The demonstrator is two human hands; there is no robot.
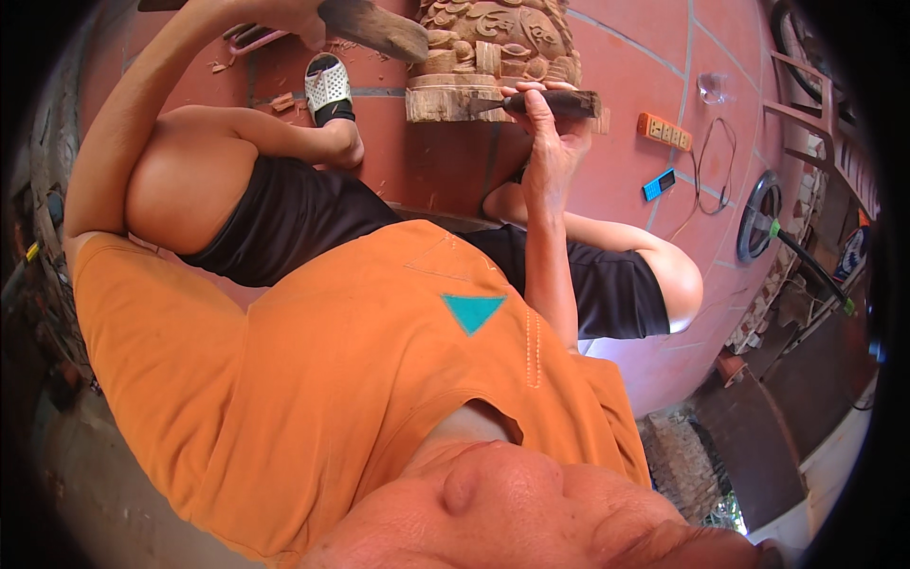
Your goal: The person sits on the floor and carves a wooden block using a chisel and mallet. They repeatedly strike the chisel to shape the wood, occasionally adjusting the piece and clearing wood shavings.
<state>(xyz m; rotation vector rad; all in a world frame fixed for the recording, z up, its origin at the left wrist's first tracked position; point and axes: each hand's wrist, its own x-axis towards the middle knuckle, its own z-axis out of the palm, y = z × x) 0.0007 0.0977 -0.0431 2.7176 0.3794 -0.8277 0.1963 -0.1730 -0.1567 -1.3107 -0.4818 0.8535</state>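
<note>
A carved wooden sculpture stands on its block base on the red tile floor. My right hand grips a dark-handled chisel, whose blade tip touches the base from the right. My left hand is raised at the top edge, closed on a wooden mallet that hangs just left of the carving. My orange shirt and black shorts fill the middle of the view, with my knees bent to either side.
My foot in a white sandal rests left of the carving, among wood chips. An orange power strip, a blue phone and a cable lie to the right. A metal chair frame and round fan stand further right.
</note>
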